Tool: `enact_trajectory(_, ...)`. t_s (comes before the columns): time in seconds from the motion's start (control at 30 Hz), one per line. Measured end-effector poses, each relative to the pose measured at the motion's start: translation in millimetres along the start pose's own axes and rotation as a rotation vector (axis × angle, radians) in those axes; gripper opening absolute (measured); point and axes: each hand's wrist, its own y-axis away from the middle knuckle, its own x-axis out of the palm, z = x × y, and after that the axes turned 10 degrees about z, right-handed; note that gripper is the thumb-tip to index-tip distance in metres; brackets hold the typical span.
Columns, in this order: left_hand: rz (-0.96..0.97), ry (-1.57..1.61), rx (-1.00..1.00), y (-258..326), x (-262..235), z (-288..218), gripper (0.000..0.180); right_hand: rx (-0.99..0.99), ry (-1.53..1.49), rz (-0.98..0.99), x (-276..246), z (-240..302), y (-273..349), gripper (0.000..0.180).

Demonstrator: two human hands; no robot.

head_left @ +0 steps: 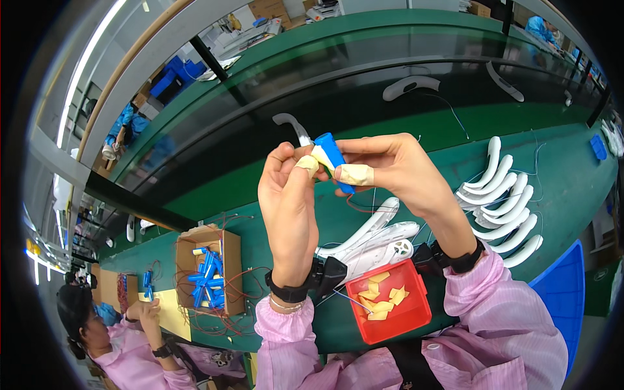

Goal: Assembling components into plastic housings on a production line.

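Out in front of me, above the bench, a blue cylindrical battery (331, 151) with a thin red wire is held tilted. My right hand (396, 166) grips it between thumb and fingers. Against its left side lies a pale yellow pad (321, 155), pinched by my left hand (289, 201); whether those fingers also touch the battery is hard to see. Yellow tape wraps both my thumbs. Below my hands, a red tray (389, 332) holds several loose yellow pads (379, 305). White curved plastic shells (370, 237) lie just behind the tray.
A cardboard box (232, 260) of blue batteries stands left on the green bench (260, 224). More white curved shells (510, 221) are lined up at right. Beyond runs a dark conveyor belt (351, 84) carrying shells. A co-worker (117, 344) sits at left; a blue bin (562, 299) is at right.
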Motion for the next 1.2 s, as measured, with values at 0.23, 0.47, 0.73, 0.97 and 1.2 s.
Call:
enact_trajectory(0.23,-0.024,-0.111,-0.01,18.2,4.1,-11.2,0.041,0.113,-0.299,0.081,-7.2,13.7,0.9,0.047)
enact_trajectory(0.47,0.393,-0.523,-0.403,47.7,13.1,-26.0,0.023,-0.24,-0.079,-0.327,-70.1,36.2,17.3,0.043)
enact_trajectory(0.73,0.377,-0.972,-0.56,-66.8,-54.7,73.2,0.049,-0.344,0.017,-0.452,-104.9,61.7,34.2,0.043)
enact_trajectory(0.97,0.111,-1.372,-0.807,-152.5,-112.9,192.5,0.059,-0.336,0.035,-0.484,-93.1,62.9,39.3,0.041)
enact_trajectory(1.2,0.131,-1.056,-0.26,-125.7,-86.7,98.9,0.033,-0.262,0.384,-0.447,-92.3,61.5,42.7,0.034)
